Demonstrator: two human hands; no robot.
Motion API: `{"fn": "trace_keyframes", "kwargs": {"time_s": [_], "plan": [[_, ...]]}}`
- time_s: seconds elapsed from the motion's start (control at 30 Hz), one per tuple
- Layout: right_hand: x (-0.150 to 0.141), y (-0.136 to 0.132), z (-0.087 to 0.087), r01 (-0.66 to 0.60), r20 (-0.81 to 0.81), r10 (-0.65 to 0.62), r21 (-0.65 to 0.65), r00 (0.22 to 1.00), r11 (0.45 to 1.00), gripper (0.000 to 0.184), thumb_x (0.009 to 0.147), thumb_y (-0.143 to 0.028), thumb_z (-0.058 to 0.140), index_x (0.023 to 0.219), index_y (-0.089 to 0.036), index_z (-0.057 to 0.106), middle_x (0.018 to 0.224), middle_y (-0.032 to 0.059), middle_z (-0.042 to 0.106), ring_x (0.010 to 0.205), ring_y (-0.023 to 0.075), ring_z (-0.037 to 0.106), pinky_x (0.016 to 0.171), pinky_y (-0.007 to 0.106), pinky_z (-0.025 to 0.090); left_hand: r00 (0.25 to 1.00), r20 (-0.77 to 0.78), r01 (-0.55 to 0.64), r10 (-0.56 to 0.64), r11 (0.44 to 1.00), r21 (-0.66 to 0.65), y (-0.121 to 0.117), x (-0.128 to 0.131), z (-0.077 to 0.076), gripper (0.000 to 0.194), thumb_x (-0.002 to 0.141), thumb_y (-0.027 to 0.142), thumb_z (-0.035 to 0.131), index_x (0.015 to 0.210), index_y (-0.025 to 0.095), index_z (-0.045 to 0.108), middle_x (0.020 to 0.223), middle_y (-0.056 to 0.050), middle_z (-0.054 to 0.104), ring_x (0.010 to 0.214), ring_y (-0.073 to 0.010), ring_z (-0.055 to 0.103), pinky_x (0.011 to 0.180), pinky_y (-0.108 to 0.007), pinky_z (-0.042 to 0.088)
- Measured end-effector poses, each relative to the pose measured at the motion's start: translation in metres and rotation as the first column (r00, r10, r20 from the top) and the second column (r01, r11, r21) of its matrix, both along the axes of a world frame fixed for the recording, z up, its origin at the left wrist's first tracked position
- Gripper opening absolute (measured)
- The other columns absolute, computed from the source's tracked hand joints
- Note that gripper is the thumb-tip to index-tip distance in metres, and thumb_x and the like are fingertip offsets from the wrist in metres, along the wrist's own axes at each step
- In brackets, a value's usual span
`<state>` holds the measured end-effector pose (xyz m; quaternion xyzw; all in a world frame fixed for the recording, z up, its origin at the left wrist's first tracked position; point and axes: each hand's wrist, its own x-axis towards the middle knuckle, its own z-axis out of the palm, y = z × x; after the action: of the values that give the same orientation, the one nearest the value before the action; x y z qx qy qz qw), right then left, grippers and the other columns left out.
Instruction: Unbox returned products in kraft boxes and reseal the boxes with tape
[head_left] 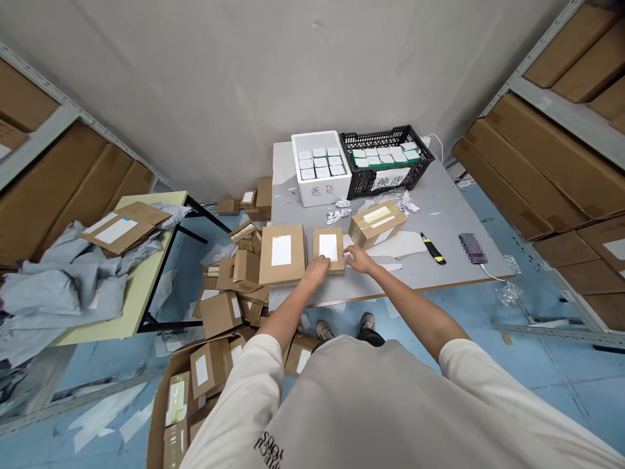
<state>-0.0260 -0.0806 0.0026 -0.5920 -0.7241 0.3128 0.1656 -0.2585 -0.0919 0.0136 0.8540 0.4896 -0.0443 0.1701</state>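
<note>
In the head view, a small cardboard box [328, 238] with a white label lies flat on the grey table [297, 296]. My left hand [318, 268] holds the box at its near left corner, fingers bent over the top. At the right edge of the same box is my right hand [359, 259], its fingers curled in a pinch; what is between them is too small to make out. Left of this box lies a larger flat carton [268, 255], also labelled. A taped carton [378, 221] sits at an angle behind my right hand.
A white foam box [319, 189] and a black crate [385, 181] hold small white-topped boxes at the back. Right are a utility knife [433, 249] and a phone [471, 249]. Cartons [222, 314] pile up on the left floor; a side table [141, 286] bears grey mailers.
</note>
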Motion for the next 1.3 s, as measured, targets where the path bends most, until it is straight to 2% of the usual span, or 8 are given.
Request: {"fn": "trace_keyframes", "kwargs": {"time_s": [0.23, 0.4, 0.57, 0.7, 0.9, 1.07, 1.2, 1.3], "plan": [[-0.024, 0.005, -0.012, 0.035, 0.016, -0.032, -0.239, 0.999, 0.97, 0.055, 0.079, -0.022, 0.07, 0.134, -0.02, 0.061, 0.131, 0.0107, 0.069, 0.116, 0.0286, 0.066, 0.101, 0.038, 0.051, 0.999, -0.036, 0.039, -0.038, 0.999, 0.025, -0.004, -0.001, 0.003, 0.033, 0.096, 0.017, 0.05, 0.127, 0.016, 0.061, 0.127, -0.018, 0.061, 0.12, -0.0316, 0.061, 0.103, -0.046, 0.043], [-0.042, 0.012, -0.017, 0.007, -0.072, -0.026, -0.25, 0.997, 0.968, 0.059, 0.078, -0.022, 0.067, 0.136, -0.023, 0.057, 0.137, 0.0082, 0.066, 0.124, 0.0271, 0.062, 0.106, 0.041, 0.047, 0.996, -0.094, -0.001, 0.006, 0.999, 0.046, -0.003, -0.01, 0.007, 0.032, 0.095, 0.015, 0.049, 0.123, 0.011, 0.062, 0.122, -0.019, 0.064, 0.114, -0.0321, 0.064, 0.099, -0.044, 0.045], [-0.053, 0.019, -0.016, 0.007, -0.098, -0.035, -0.273, 0.995, 0.962, 0.061, 0.078, -0.021, 0.066, 0.138, -0.02, 0.054, 0.135, 0.0112, 0.066, 0.121, 0.0278, 0.063, 0.106, 0.042, 0.048, 0.995, -0.093, -0.023, 0.023, 1.0, 0.008, 0.001, -0.014, 0.011, 0.033, 0.096, 0.02, 0.049, 0.125, 0.012, 0.062, 0.122, -0.018, 0.065, 0.113, -0.0313, 0.065, 0.099, -0.043, 0.046], [-0.042, 0.022, -0.014, -0.029, -0.118, 0.01, -0.164, 0.993, 0.986, 0.052, 0.081, -0.021, 0.065, 0.132, -0.017, 0.059, 0.14, 0.0147, 0.061, 0.127, 0.0278, 0.059, 0.111, 0.042, 0.046, 0.994, -0.08, -0.081, 0.081, 0.997, 0.004, 0.009, -0.006, 0.014, 0.033, 0.096, 0.017, 0.046, 0.124, 0.014, 0.063, 0.122, -0.018, 0.065, 0.116, -0.0315, 0.064, 0.1, -0.044, 0.046], [0.025, 0.032, 0.0, 0.013, -0.198, -0.006, 0.038, 0.98, 0.999, 0.045, 0.086, -0.022, 0.056, 0.13, -0.018, 0.063, 0.138, 0.0153, 0.059, 0.122, 0.0269, 0.061, 0.109, 0.045, 0.048, 0.998, 0.013, -0.059, 0.059, 0.998, 0.015, 0.03, 0.04, 0.022, 0.038, 0.093, 0.021, 0.052, 0.13, 0.016, 0.061, 0.133, -0.017, 0.061, 0.125, -0.0328, 0.059, 0.104, -0.045, 0.046], [0.115, 0.058, 0.016, 0.14, -0.159, -0.105, 0.23, 0.982, 0.963, 0.039, 0.085, -0.024, 0.056, 0.121, -0.019, 0.069, 0.141, 0.0154, 0.058, 0.141, 0.032, 0.046, 0.12, 0.052, 0.035, 0.974, 0.198, -0.1, 0.106, 0.994, -0.038, 0.051, 0.105, 0.02, 0.046, 0.095, 0.026, 0.053, 0.14, 0.018, 0.055, 0.145, -0.015, 0.056, 0.131, -0.0307, 0.056, 0.111, -0.044, 0.045], [0.192, 0.085, 0.023, 0.304, -0.099, -0.289, 0.195, 0.952, 0.933, 0.041, 0.083, -0.025, 0.058, 0.123, -0.02, 0.068, 0.148, 0.0145, 0.052, 0.144, 0.0349, 0.041, 0.123, 0.056, 0.03, 0.901, 0.369, -0.215, 0.227, 0.974, -0.073, 0.07, 0.16, 0.017, 0.052, 0.094, 0.025, 0.054, 0.146, 0.018, 0.05, 0.152, -0.015, 0.05, 0.143, -0.029, 0.047, 0.12, -0.043, 0.039], [0.238, 0.105, 0.023, 0.354, -0.058, -0.349, 0.106, 0.935, 0.929, 0.047, 0.081, -0.025, 0.06, 0.128, -0.022, 0.066, 0.154, 0.014, 0.047, 0.144, 0.0387, 0.039, 0.121, 0.061, 0.03, 0.84, 0.418, -0.343, 0.345, 0.936, -0.083, 0.083, 0.196, 0.015, 0.057, 0.092, 0.022, 0.056, 0.148, 0.016, 0.046, 0.158, -0.017, 0.043, 0.15, -0.0296, 0.039, 0.124, -0.045, 0.035]]}}
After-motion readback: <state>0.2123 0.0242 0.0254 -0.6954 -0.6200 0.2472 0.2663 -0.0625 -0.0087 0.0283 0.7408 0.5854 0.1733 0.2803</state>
